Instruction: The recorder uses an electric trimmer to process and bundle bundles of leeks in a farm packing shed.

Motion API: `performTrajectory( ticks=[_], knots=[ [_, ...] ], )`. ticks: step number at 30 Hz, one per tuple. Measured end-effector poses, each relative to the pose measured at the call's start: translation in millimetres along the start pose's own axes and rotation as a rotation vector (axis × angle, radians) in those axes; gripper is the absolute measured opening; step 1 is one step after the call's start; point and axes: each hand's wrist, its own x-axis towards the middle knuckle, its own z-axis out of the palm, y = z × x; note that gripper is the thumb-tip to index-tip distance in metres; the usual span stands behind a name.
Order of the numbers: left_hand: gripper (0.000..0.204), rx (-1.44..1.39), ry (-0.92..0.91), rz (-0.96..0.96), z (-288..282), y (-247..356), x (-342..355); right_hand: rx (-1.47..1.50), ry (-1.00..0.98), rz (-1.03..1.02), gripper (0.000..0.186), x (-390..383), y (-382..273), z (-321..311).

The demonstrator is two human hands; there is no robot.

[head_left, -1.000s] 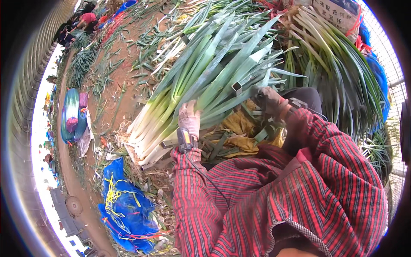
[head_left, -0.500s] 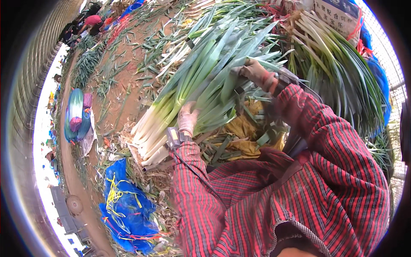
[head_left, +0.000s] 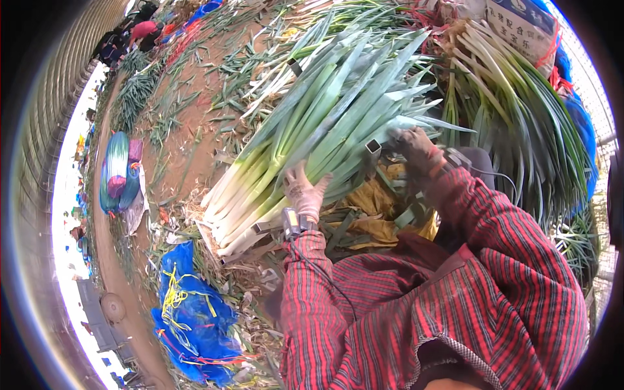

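A thick heap of large green onions (head_left: 325,123) lies slantwise in front of me, white stems toward the lower left and leaves toward the upper right. My left hand (head_left: 305,192), in a pale glove, rests against the near side of the heap where the stems turn green; its fingers are spread. By the near leaf ends is my right hand (head_left: 416,149), gloved and smeared by motion, so its fingers are unclear. Square metal tube ends (head_left: 372,147) stick out around the heap. Each wrist carries a small strapped device with a cable.
Another big bunch of green onions (head_left: 513,110) leans at the right, below a printed sack (head_left: 520,29). Blue netting with yellow string (head_left: 195,318) lies at lower left. Wrapped bundles (head_left: 117,172) stand farther left. Leaf scraps litter the soil (head_left: 188,123); a person (head_left: 143,31) crouches far off.
My left hand has shifted right along the heap and its fingers have spread. My right hand has moved down and right, off the leaves it was touching.
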Motion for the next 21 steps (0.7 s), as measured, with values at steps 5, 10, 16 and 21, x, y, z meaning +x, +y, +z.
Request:
performTrajectory(
  ticks=[5,10,16,21],
  knots=[
    [0.082,0.155,0.183,0.095,15,14,-14,0.109,-0.128,0.192,0.014,-24,10,41],
    [0.079,0.182,0.228,0.08,21,15,-22,0.743,-0.153,0.347,0.02,-25,14,58],
    [0.08,0.143,0.269,0.081,20,22,-25,1.188,0.014,0.588,0.024,-20,-112,-72],
    [0.076,0.076,0.148,0.125,2,17,-18,0.237,0.038,-0.363,0.031,119,-146,-108]
  ],
)
